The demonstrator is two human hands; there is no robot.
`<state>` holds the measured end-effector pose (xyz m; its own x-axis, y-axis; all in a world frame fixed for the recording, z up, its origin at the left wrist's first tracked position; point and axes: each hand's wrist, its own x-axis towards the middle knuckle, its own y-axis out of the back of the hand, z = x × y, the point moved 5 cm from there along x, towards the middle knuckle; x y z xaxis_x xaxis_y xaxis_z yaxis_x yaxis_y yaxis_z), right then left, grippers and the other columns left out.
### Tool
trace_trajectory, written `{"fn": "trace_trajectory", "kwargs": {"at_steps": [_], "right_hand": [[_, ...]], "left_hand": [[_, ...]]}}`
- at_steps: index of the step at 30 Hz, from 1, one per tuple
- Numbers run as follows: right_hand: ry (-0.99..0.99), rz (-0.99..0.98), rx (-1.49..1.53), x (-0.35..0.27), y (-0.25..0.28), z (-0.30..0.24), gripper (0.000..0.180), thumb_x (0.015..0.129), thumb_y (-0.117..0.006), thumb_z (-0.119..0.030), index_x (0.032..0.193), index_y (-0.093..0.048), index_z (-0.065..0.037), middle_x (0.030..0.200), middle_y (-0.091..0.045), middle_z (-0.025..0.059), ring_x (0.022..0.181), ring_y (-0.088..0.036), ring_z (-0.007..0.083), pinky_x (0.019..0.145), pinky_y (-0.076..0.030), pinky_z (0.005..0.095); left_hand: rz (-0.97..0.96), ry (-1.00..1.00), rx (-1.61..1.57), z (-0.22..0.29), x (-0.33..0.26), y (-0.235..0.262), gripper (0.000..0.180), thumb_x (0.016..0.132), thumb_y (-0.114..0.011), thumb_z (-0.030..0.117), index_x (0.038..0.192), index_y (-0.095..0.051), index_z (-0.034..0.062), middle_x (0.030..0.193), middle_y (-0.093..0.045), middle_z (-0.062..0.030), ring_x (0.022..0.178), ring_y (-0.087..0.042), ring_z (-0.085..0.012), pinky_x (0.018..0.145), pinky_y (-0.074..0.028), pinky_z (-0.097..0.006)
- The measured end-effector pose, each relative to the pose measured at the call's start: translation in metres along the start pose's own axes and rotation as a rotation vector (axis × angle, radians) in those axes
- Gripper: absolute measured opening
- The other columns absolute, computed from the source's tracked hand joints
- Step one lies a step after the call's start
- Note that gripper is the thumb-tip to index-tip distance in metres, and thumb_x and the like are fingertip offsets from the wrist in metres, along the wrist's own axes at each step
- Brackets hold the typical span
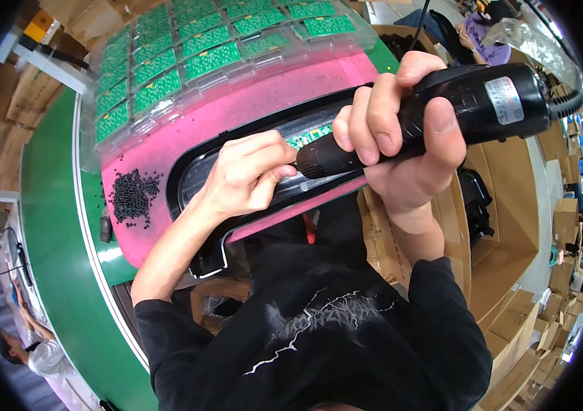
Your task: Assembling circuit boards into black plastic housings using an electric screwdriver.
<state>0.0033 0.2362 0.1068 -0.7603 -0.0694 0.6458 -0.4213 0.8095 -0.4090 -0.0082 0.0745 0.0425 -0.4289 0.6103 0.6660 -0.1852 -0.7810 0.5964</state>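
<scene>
My right hand (401, 130) is wrapped round a black electric screwdriver (480, 103), held sideways with its bit end pointing left. My left hand (247, 171) is closed in a pinch at the bit's tip, thumb against fingers. Whatever is between those fingers is too small to make out. Under both hands lies a long black plastic housing (176, 179) with rounded ends. A green circuit board (313, 135) shows inside it, partly covered by my hands and the screwdriver. To the left, a heap of small black screws (134, 195) is spread on the pink mat (199, 130).
Clear plastic trays (189, 90) of green circuit boards stand at the back of the green table (65, 226). A small dark cylinder (106, 226) stands by the mat's left edge. At right is an open cardboard box (511, 226) with black parts. Other people are farther off.
</scene>
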Motion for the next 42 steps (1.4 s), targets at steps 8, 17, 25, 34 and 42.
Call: {"fn": "trace_trajectory", "kwargs": {"at_steps": [8, 17, 25, 34, 42], "right_hand": [[0.059, -0.032, -0.100, -0.002, 0.004, -0.007, 0.040, 0.095, -0.050, -0.041, 0.115, -0.045, -0.006, 0.062, -0.045, -0.0006, 0.051, -0.043, 0.0114, 0.055, -0.041, 0.0297], [0.161, -0.045, 0.098, 0.005, 0.008, -0.018, 0.046, 0.093, -0.051, -0.052, 0.117, -0.051, -0.012, 0.064, -0.047, -0.0034, 0.052, -0.044, 0.0104, 0.056, -0.042, 0.0289], [0.147, -0.072, 0.049, -0.001, 0.005, -0.007, 0.047, 0.093, -0.050, -0.053, 0.116, -0.048, -0.012, 0.064, -0.046, -0.0025, 0.052, -0.044, 0.0109, 0.057, -0.043, 0.0297], [0.114, -0.078, -0.096, -0.007, 0.005, -0.003, 0.048, 0.094, -0.050, -0.053, 0.116, -0.043, -0.011, 0.064, -0.047, -0.0015, 0.051, -0.046, 0.0110, 0.058, -0.046, 0.0299], [0.049, 0.093, -0.152, 0.012, 0.053, 0.019, 0.016, 0.086, -0.063, 0.000, 0.098, -0.054, 0.004, 0.064, -0.057, 0.0059, 0.048, -0.053, 0.0110, 0.044, -0.043, 0.0241]], "left_hand": [[0.396, 0.287, -0.183, -0.026, -0.005, 0.025, 0.006, 0.089, -0.059, -0.005, 0.091, -0.065, -0.0033, 0.074, -0.063, -0.0114, 0.062, -0.066, -0.0171, 0.056, -0.051, -0.026], [0.025, 0.145, -0.052, -0.013, 0.000, 0.004, 0.014, 0.081, -0.071, -0.004, 0.094, -0.067, -0.0037, 0.078, -0.066, -0.0120, 0.067, -0.067, -0.0196, 0.058, -0.053, -0.029], [0.022, 0.079, 0.004, -0.013, -0.002, 0.000, 0.017, 0.078, -0.073, 0.000, 0.093, -0.065, -0.0013, 0.078, -0.064, -0.0110, 0.068, -0.065, -0.0248, 0.058, -0.052, -0.033], [-0.034, 0.115, 0.037, -0.015, -0.001, -0.006, 0.018, 0.078, -0.073, 0.000, 0.094, -0.064, 0.0002, 0.080, -0.064, -0.0117, 0.071, -0.066, -0.0280, 0.061, -0.054, -0.035], [-0.076, 0.259, 0.031, -0.031, -0.007, -0.010, 0.012, 0.082, -0.069, 0.005, 0.093, -0.064, 0.0023, 0.082, -0.065, -0.0096, 0.073, -0.066, -0.0283, 0.062, -0.052, -0.035]]}}
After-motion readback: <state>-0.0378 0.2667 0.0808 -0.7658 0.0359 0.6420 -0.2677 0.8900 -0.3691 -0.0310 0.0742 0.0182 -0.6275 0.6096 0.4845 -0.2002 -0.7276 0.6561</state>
